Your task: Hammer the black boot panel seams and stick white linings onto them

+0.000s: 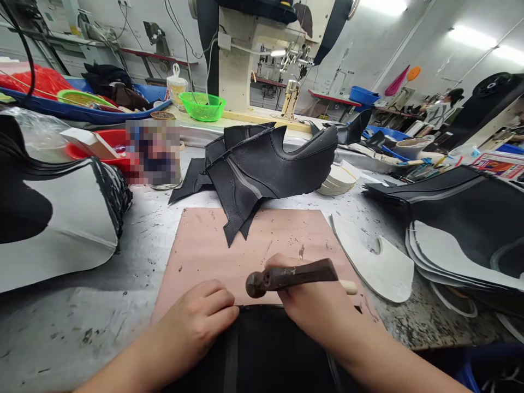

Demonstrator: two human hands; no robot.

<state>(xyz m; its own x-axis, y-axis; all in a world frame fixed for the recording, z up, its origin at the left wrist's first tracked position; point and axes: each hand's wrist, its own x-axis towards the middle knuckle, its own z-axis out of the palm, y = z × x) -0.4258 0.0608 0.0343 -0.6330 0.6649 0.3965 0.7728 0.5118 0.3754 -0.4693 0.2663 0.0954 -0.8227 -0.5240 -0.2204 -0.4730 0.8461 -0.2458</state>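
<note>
A dark, worn hammer with a rounded end is in my right hand, which is closed around it above the near part of the pinkish board. A pale handle end shows to the right of the hand. Below lies a black leather-like piece, its far edge running between my hands. My left hand, fingers curled, pinches that edge at its left. My right fingertips are hidden behind the hammer head. Several stitched black pieces lie in a heap across the board's far edge.
Stacks of black and white cut pieces stand at left and right. A white curved piece lies right of the board. Behind are a green basket, a blue tray and a tall sewing machine. A person is far right.
</note>
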